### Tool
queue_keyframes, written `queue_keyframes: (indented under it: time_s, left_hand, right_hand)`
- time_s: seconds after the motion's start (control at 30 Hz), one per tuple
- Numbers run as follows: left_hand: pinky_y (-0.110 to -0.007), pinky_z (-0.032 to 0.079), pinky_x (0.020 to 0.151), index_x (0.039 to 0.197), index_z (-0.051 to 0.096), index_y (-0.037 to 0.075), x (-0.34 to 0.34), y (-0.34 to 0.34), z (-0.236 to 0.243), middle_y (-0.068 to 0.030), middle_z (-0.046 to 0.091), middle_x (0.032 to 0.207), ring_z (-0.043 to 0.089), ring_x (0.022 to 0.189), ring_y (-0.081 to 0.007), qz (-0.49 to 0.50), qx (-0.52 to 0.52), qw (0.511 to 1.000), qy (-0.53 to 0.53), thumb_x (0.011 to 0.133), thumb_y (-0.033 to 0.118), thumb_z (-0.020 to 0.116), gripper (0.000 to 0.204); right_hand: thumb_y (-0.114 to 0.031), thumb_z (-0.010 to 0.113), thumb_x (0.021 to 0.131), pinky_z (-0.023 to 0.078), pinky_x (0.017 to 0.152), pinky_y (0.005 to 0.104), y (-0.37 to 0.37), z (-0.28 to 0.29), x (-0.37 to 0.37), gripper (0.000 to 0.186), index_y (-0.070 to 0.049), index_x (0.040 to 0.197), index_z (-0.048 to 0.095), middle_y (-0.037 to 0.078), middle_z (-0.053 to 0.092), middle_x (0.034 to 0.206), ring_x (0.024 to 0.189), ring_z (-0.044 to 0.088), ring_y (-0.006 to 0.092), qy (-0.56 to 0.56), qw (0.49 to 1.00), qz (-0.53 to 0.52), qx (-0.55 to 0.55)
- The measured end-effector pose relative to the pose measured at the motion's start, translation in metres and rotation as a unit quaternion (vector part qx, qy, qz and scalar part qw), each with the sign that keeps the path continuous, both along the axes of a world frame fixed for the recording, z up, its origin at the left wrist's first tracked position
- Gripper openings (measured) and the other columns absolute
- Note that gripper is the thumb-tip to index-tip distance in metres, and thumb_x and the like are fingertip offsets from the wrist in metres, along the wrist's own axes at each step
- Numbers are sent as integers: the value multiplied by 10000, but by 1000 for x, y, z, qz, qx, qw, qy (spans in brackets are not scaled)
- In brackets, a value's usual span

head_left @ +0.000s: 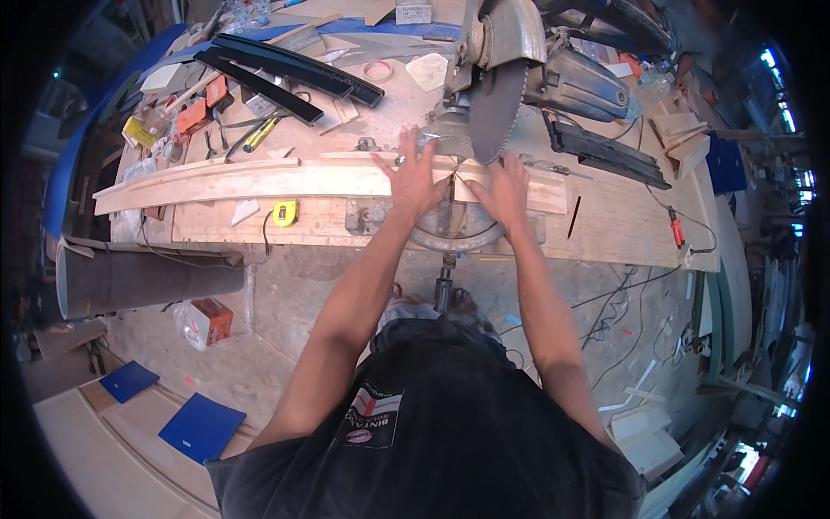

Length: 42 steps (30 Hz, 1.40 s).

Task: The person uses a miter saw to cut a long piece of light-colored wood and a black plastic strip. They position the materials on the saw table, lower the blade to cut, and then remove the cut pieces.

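A long pale wooden strip (285, 182) lies across the base of a mitre saw (510, 39), its right end meeting a shorter wooden piece (546, 192) at a narrow dark seam. My left hand (413, 180) rests on the long strip with fingers spread and the thumb pointing at the seam. On the short piece, my right hand (504, 192) has its fingers bent over the far side and its thumb toward the same seam. Raised just behind both hands is the round saw blade (497, 112). The curved saw base (458, 240) shows below my wrists.
A yellow tape measure (285, 213) sits in front of the long strip. Black rails (290, 73) lie at the back left, near a tape roll (377, 71). Another black rail (605, 151) and a red-handled tool (677, 232) are at right. Cables hang over the table's front edge.
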<state>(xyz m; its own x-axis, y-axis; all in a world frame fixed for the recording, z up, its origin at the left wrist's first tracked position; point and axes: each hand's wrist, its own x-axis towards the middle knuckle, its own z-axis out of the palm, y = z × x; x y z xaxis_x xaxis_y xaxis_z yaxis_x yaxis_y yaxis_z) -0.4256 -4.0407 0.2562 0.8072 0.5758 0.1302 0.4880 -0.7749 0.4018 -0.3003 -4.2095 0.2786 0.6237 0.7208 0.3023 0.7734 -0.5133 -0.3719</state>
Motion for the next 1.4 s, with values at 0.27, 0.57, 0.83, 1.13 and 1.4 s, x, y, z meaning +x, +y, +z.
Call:
queue_keyframes:
  time_s: [0.27,0.57,0.83,1.13,1.4]
  left_hand:
    - [-906,-8,1171,1664,326,242,-15,15,-3,-128,91,1799,54,1684,-350,-14,-27,996,86,806,530,861,1051]
    - [-920,-24,1160,1631,345,256,-15,14,-8,-113,96,1795,32,1681,-333,-13,-30,997,64,815,524,848,995]
    - [-916,-19,1170,1633,333,285,-17,14,-2,-108,105,1794,47,1681,-325,-16,-46,997,66,831,513,847,979]
    - [-913,-16,1176,1628,334,283,-16,14,1,-104,108,1793,58,1680,-322,-13,-42,996,82,850,498,847,957]
    - [-912,-24,1174,1634,328,277,-16,14,1,-110,95,1792,47,1678,-327,-18,-49,995,83,848,488,848,966]
  right_hand:
    - [-427,841,817,402,1154,524,46,-14,47,573,-172,1316,721,151,665,1348,1352,570,354,46,975,117,-182]
    - [-358,812,818,512,1061,494,62,-21,49,445,-126,1194,758,163,708,1310,1252,657,374,98,972,102,-186]
    - [-304,824,781,533,1021,473,71,-34,47,371,-64,1062,789,187,740,1197,1172,699,371,143,975,65,-157]
    - [-277,834,712,554,896,475,79,-35,59,293,-38,875,783,201,748,1003,973,727,359,170,966,82,-177]
    - [-303,842,703,551,867,494,81,-40,62,308,-35,830,760,198,736,952,929,715,356,185,960,73,-197]
